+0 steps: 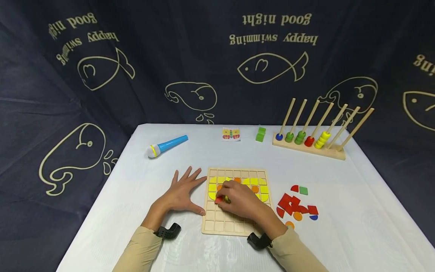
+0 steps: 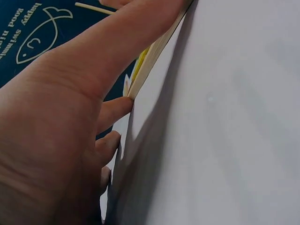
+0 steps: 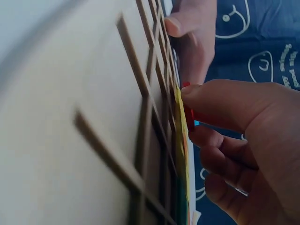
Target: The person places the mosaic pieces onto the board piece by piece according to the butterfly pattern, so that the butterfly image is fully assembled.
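A wooden grid board (image 1: 229, 226) lies on the white table, with yellow pieces (image 1: 263, 189) and orange round pieces (image 1: 255, 189) in its far rows. My right hand (image 1: 242, 200) pinches a small red piece (image 3: 189, 112) between thumb and fingertips, close over the left part of the grid, just nearer than the yellow pieces. Part of the filled rows is hidden under that hand. My left hand (image 1: 180, 194) is spread wide beside the board, its thumb and index fingertip at the left edge. In the left wrist view, the board's side (image 2: 152, 58) shows at those fingertips.
Right of the board lie loose red pieces (image 1: 284, 200), a green square (image 1: 303, 190), an orange circle (image 1: 297, 216) and a blue piece (image 1: 313, 217). Farther back are a toy microphone (image 1: 173, 142), a butterfly card (image 1: 231, 134), green blocks (image 1: 260, 134) and a peg stand (image 1: 307, 148) with beads.
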A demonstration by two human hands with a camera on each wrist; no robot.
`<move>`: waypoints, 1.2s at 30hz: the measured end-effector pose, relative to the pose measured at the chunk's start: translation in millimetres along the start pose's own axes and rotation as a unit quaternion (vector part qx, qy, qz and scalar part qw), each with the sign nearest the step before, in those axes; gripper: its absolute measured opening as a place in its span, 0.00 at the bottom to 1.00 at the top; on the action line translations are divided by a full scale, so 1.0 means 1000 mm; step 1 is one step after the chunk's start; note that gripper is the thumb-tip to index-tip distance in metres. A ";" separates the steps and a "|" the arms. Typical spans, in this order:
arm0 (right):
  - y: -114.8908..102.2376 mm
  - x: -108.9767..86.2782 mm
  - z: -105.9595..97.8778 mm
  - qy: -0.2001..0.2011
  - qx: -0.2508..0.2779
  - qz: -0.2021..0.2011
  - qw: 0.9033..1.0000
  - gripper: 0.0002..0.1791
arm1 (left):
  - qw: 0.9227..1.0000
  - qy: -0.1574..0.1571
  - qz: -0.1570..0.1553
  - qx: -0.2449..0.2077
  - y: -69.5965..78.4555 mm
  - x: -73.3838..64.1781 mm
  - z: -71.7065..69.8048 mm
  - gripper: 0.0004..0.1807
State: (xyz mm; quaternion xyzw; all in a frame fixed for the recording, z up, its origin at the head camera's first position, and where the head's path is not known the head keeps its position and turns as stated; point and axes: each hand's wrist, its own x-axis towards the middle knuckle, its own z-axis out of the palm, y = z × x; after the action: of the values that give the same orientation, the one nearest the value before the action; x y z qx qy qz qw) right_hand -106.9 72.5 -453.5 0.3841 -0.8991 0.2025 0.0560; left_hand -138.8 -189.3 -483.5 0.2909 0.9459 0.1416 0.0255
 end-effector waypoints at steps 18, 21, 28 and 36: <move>-0.014 0.007 0.014 -0.021 -0.014 -0.043 0.999 0.12 | 1.000 -0.018 -0.005 -0.008 0.002 -0.001 -0.001 0.69; -0.013 0.005 0.013 -0.012 -0.019 -0.047 0.999 0.12 | 1.000 -0.029 -0.002 0.000 0.004 -0.002 -0.001 0.69; -0.007 -0.005 0.004 -0.020 0.003 -0.014 1.000 0.11 | 0.999 -0.035 -0.002 0.002 0.009 -0.003 -0.002 0.73; 0.013 -0.026 -0.013 -0.018 0.016 0.048 0.999 0.07 | 1.000 -0.031 -0.005 -0.001 0.011 -0.002 -0.003 0.74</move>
State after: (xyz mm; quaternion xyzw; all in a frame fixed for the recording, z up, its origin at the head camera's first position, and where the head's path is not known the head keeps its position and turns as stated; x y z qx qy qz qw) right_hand -98.3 103.3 -452.6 0.3447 -0.9141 0.2124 0.0235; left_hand -131.4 -182.9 -477.9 0.2899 0.9460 0.1338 0.0558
